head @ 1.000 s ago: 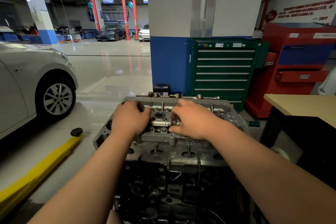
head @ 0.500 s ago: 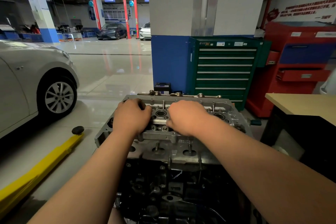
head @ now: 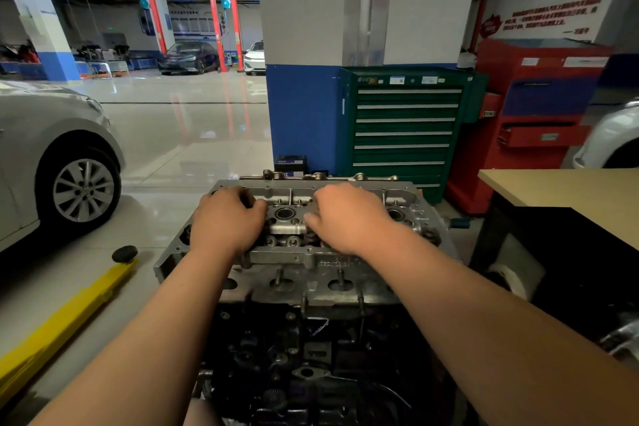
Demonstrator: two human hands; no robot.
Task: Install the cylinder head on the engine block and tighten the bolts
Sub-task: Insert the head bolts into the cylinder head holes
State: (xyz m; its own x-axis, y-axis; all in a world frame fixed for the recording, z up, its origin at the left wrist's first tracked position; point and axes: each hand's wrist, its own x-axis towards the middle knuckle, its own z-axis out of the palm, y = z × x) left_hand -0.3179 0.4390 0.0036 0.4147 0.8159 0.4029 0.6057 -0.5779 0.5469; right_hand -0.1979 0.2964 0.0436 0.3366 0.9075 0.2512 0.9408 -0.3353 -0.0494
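Not much has moved in the last second. The cylinder head (head: 301, 263) is sat on top of the engine block (head: 304, 356) like before. My left hand (head: 226, 220) hasn't budged from the left end of the head, and my right hand (head: 349, 218) has only slid a touch off the centre bore towards the head's right end. Both hands are knuckles-up with the fingers curled down into the casting. The fingertips are hidden, so I can't tell if I'm gripping the head itself or fiddling with a bolt. My guess is I'm still settling it, with tightening still to come, and there's no wrench in sight. Beyond the head there's a green tool cabinet (head: 404, 128), and right of the head is a counter (head: 567, 197). Left of the head a yellow lift arm (head: 69, 318) lies on the floor with a silver car (head: 52, 156) past it. Nothing's blocking the top of the head except my own hands.
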